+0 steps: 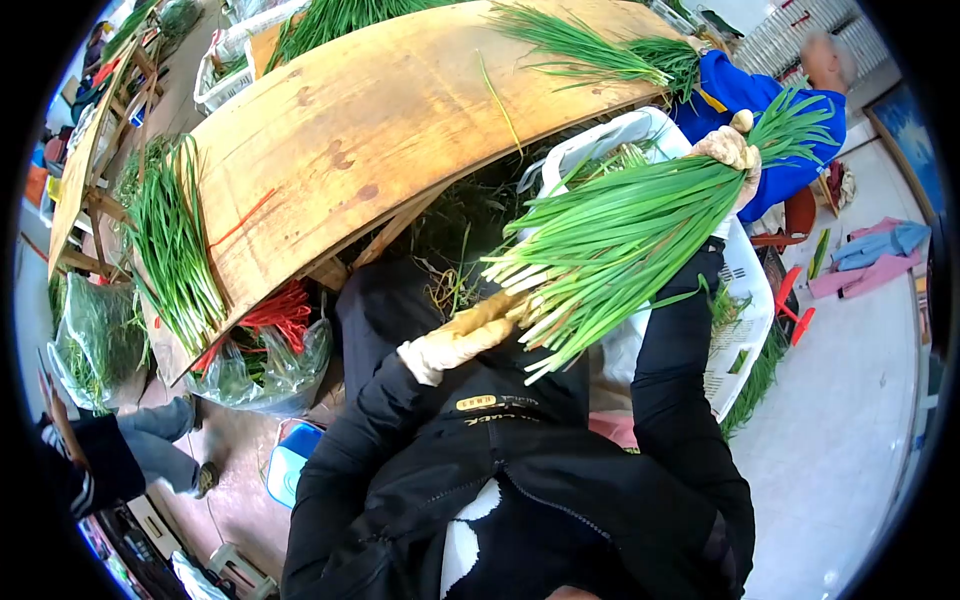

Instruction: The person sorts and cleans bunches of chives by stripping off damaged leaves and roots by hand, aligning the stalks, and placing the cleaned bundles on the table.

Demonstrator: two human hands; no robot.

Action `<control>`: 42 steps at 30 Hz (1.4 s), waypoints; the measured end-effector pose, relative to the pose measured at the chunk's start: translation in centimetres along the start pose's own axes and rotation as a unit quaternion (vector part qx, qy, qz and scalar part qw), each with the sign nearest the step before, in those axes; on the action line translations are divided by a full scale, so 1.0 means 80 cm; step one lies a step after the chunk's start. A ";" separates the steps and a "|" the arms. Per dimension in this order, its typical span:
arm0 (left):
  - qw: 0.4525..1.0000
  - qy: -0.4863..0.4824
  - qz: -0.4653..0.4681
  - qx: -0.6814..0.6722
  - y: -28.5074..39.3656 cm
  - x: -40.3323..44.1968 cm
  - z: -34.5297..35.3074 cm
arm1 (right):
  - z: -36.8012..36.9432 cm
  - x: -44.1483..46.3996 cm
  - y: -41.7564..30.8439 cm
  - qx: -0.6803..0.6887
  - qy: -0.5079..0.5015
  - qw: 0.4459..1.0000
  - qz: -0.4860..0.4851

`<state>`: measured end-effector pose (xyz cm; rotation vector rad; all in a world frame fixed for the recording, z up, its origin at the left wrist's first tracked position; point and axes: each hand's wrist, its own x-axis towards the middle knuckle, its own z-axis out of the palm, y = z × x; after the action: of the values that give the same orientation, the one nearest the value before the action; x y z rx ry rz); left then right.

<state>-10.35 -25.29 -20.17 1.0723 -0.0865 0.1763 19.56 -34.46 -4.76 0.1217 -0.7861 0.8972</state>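
Note:
A big bunch of long green stalks slants across the view above my lap, its pale ends pointing lower left. My right hand, in a soiled white glove, is wrapped round the bunch near its leafy upper right end. My left hand, in a yellowed glove, touches the pale ends; its fingertips are partly hidden behind them, so its grip is unclear. Beneath the bunch stands a white plastic basket with more greens in it.
A wooden table curves ahead, with green bundles at its left end and others at the far right. Red ties lie on a plastic bag below it. A person in blue sits at right; another person stands lower left.

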 end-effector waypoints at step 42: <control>0.995 0.032 -0.083 0.044 -0.028 0.006 -0.040 | 0.004 -0.014 -0.063 -0.122 0.012 0.992 -0.043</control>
<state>-9.48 -23.47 -23.57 1.1554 0.0677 0.0648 22.64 -38.56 -4.17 -0.0707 -0.8555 0.7144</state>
